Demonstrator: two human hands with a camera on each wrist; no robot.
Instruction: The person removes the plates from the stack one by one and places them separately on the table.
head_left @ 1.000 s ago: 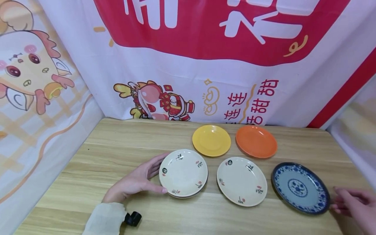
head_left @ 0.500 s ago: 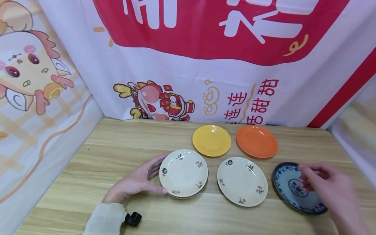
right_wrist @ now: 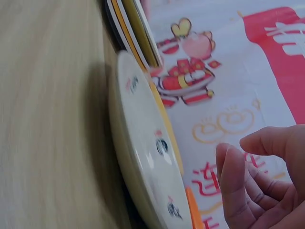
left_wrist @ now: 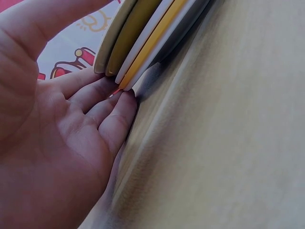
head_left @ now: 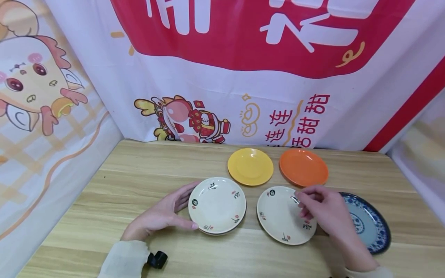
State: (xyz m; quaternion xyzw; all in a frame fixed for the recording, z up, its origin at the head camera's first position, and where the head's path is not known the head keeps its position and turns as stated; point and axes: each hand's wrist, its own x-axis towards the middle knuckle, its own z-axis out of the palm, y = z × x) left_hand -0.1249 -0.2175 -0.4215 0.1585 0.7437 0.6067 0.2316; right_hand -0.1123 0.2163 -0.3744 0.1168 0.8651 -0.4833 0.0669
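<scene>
My left hand (head_left: pixel 163 210) rests beside a stack of plates (head_left: pixel 217 204), the thumb at the front rim and the other fingers along the left side. In the left wrist view those fingers lie nearly straight, tips against the layered rims (left_wrist: pixel 147 40), which show cream, olive, white, yellow and dark edges. My right hand (head_left: pixel 321 210) hovers over the right part of a second cream plate (head_left: pixel 278 220) marked with small black and red characters. Its fingers are loosely bent around nothing; the right wrist view shows a gap between thumb and forefinger.
Behind the cream plates lie a yellow plate (head_left: pixel 250 166) and an orange plate (head_left: pixel 303 168). A blue-and-white patterned plate (head_left: pixel 377 224) lies at the right, partly covered by my right hand and forearm. A printed cloth (head_left: pixel 215 81) hangs at the back edge of the wooden table (head_left: pixel 149 162).
My right hand has moved left, from the right edge of the blue plate across it to over the right-hand cream plate. My left hand and the plates have stayed in place.
</scene>
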